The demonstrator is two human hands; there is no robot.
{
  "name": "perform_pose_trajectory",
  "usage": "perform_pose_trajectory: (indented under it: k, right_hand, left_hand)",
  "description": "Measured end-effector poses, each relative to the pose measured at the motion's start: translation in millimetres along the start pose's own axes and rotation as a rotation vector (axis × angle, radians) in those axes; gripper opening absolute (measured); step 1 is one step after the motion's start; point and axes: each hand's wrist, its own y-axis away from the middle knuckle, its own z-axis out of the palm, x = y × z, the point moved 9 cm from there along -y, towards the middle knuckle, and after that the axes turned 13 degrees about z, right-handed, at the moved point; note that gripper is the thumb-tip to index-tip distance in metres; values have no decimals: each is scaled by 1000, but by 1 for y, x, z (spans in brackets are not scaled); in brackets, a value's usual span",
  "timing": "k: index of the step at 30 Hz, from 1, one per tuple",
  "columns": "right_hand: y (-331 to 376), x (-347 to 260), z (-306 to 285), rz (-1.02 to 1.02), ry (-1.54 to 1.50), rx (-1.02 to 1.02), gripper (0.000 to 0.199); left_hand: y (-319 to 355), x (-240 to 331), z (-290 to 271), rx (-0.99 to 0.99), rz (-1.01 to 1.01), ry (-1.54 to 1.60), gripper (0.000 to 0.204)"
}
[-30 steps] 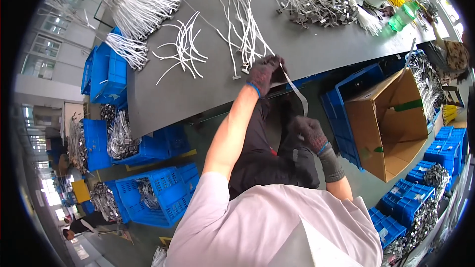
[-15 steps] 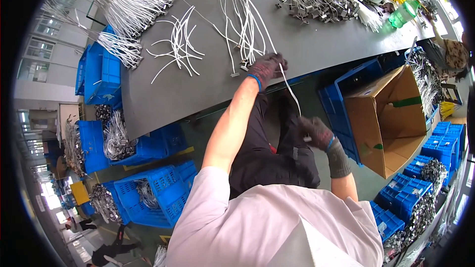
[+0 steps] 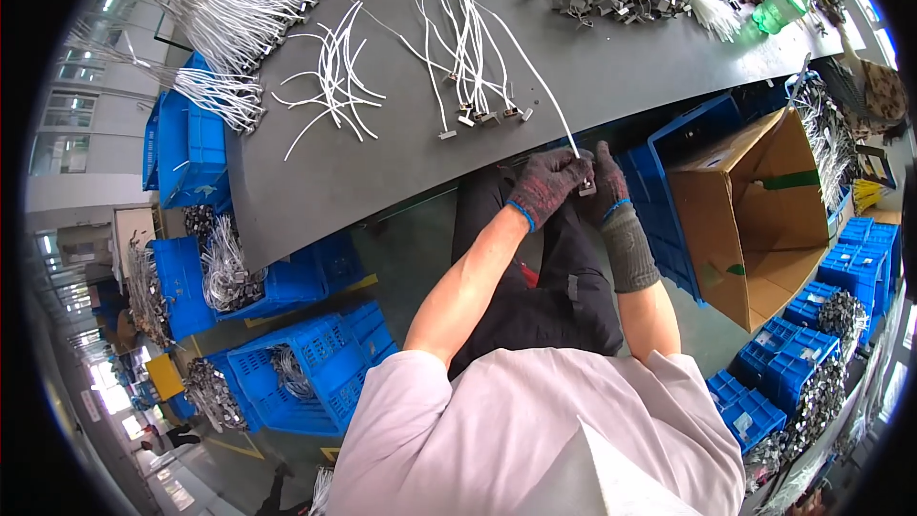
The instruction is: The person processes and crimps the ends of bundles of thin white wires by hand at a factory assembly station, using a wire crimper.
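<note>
Cable point(image 3: 540, 78), long, thin and white, runs off the flat grey surface point(image 3: 334, 193) to the grey-gloved left hand point(image 3: 547, 188), whose grip pinches it near a small silvery metal block point(image 3: 586, 188), maybe to keep it steady, with the grey-gloved right hand point(image 3: 609, 187) close by, its grip hard to tell

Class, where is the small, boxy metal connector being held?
Head view, right of centre: the connector sits between grey-gloved left hand and right hand, just off the grey tabletop.

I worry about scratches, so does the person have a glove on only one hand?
No, the left hand and the right hand both wear dark gloves.
</note>
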Motion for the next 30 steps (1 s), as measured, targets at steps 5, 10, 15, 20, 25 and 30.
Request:
perform_pose_trajectory:
  k: [5,10,15,20,25,30]
  right_hand:
    - [-20,4,4,106,-162,22,61]
    - [-37,-58,14,-316,806,363,44]
    - [-67,-168,40,-645,1279,887,34]
    - [-143,-239,96,-1173,1932,991,37]
    - [-165,-264,63,-1166,1768,1005,26]
    - [-144,-244,-3,-466,1328,689,25]
  left_hand:
    - [-9,8,-16,68,113,-56,33]
    - [-54,24,-79,-4,-5,-618,33]
    - [-85,34,-155,53,-208,-937,44]
    - [-72,29,-230,206,-269,-1088,41]
    - [-29,54,-354,785,-314,-1219,44]
    - [-43,23,-424,812,-623,-1312,55]
